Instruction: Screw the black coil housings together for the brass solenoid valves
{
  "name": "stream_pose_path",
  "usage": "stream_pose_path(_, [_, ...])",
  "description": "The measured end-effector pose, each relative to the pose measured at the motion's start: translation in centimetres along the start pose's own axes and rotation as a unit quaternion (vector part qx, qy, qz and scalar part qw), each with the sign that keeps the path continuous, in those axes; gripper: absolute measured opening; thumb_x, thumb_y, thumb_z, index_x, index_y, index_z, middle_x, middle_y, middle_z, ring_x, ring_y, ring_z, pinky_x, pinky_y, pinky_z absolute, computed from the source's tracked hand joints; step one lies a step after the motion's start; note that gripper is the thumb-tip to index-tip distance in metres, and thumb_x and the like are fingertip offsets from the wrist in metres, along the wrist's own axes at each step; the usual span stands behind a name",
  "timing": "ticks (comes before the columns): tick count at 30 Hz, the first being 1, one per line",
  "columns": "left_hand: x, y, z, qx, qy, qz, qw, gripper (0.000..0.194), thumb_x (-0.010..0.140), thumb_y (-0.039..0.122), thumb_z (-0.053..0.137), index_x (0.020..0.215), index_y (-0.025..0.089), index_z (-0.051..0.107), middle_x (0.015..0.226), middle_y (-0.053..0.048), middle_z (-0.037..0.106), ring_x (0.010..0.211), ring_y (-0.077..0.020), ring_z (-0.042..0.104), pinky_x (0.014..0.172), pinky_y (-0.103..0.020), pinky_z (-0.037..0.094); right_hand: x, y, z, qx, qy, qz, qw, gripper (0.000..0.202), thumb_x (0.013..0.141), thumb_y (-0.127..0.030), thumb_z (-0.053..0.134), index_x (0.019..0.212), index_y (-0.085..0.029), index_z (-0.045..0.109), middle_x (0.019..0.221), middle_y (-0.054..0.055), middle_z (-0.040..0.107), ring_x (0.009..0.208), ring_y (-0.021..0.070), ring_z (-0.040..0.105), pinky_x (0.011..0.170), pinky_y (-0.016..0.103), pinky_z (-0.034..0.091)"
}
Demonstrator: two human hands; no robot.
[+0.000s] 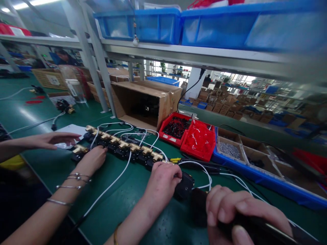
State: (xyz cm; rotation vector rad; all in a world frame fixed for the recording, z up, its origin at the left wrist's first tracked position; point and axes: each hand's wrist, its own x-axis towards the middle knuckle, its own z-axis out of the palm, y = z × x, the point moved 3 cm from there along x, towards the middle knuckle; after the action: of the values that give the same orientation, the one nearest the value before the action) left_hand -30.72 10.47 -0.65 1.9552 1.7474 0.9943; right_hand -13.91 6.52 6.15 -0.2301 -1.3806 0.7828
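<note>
A row of black valve units with brass tee fittings (124,144) and white cables runs across the green bench. My left hand (165,175) is closed on the unit at its right end; that unit's black housing (184,186) shows beside my fingers. At the lower right my right hand (242,212) wraps round a black elongated object (255,228), dark and partly cut off, whose kind I cannot make out. A dark block (199,207) lies just left of those fingers, touching or very near them.
A co-worker's two hands (93,159) work at the row's left end. Behind stand an open cardboard box (168,102), red bins (198,139) of small parts and a blue divided tray (255,173). Blue crates (158,25) sit on the overhead shelf. White cables (112,185) cross the bench.
</note>
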Motion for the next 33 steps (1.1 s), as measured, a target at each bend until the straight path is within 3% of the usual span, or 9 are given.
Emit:
stream_pose_path(2, [0.0, 0.0, 0.1, -0.002, 0.000, -0.003, 1.000, 0.019, 0.079, 0.005, 0.071, 0.079, 0.024, 0.067, 0.087, 0.006, 0.072, 0.094, -0.0177, 0.066, 0.099, -0.041, 0.036, -0.5, 0.7, 1.0, 0.004, 0.067, 0.001, 0.998, 0.014, 0.095, -0.022, 0.062, 0.109, -0.020, 0.057, 0.076, -0.003, 0.058, 0.053, 0.0132, 0.058, 0.051, 0.033, 0.046])
stream_pose_path(5, [0.0, 0.0, 0.2, -0.005, -0.005, -0.007, 1.000, 0.019, 0.080, 0.005, 0.070, 0.079, 0.024, 0.067, 0.086, 0.006, 0.073, 0.096, -0.0177, 0.066, 0.099, -0.041, 0.035, -0.7, 1.6, 1.5, -0.002, 0.069, -0.012, 0.998, 0.015, 0.093, -0.022, 0.063, 0.107, -0.019, 0.058, 0.075, -0.003, 0.058, 0.052, 0.0134, 0.057, 0.051, 0.034, 0.045])
stream_pose_path(15, [0.0, 0.1, 0.1, -0.015, -0.012, -0.008, 1.000, 0.019, 0.085, 0.006, 0.061, 0.078, 0.023, 0.065, 0.086, 0.004, 0.071, 0.095, -0.0167, 0.065, 0.097, -0.041, 0.034, 0.2, 2.7, 1.5, -0.038, -0.010, -0.015, 0.999, 0.014, 0.094, -0.018, 0.062, 0.108, -0.018, 0.061, 0.077, -0.002, 0.060, 0.056, 0.0152, 0.060, 0.052, 0.038, 0.045])
stream_pose_path(20, [0.0, 0.1, 0.3, -0.025, -0.010, -0.009, 1.000, 0.018, 0.085, 0.007, 0.062, 0.079, 0.023, 0.065, 0.086, 0.004, 0.072, 0.094, -0.0164, 0.065, 0.096, -0.040, 0.034, 0.5, 2.9, 1.3, -0.046, 0.008, -0.018, 0.999, 0.014, 0.092, -0.020, 0.064, 0.106, -0.019, 0.062, 0.074, -0.003, 0.060, 0.053, 0.0146, 0.058, 0.050, 0.036, 0.044])
stream_pose_path(27, [0.2, 0.2, 0.2, -0.024, -0.022, -0.016, 0.999, 0.019, 0.085, 0.006, 0.062, 0.078, 0.023, 0.065, 0.085, 0.005, 0.072, 0.094, -0.0168, 0.066, 0.096, -0.041, 0.034, 1.0, 3.1, 0.6, -0.061, -0.086, 0.014, 0.994, 0.017, 0.095, -0.018, 0.061, 0.112, -0.022, 0.063, 0.077, -0.001, 0.062, 0.057, 0.0171, 0.063, 0.053, 0.041, 0.053])
stream_pose_path(33, [0.2, 0.3, 0.1, -0.023, -0.026, -0.021, 0.999, 0.018, 0.085, 0.007, 0.063, 0.078, 0.023, 0.065, 0.085, 0.005, 0.072, 0.093, -0.0164, 0.065, 0.097, -0.040, 0.033, 0.9, 3.1, 1.0, -0.051, -0.034, -0.005, 0.998, 0.015, 0.093, -0.019, 0.064, 0.107, -0.019, 0.063, 0.076, -0.003, 0.060, 0.054, 0.0146, 0.060, 0.050, 0.037, 0.048])
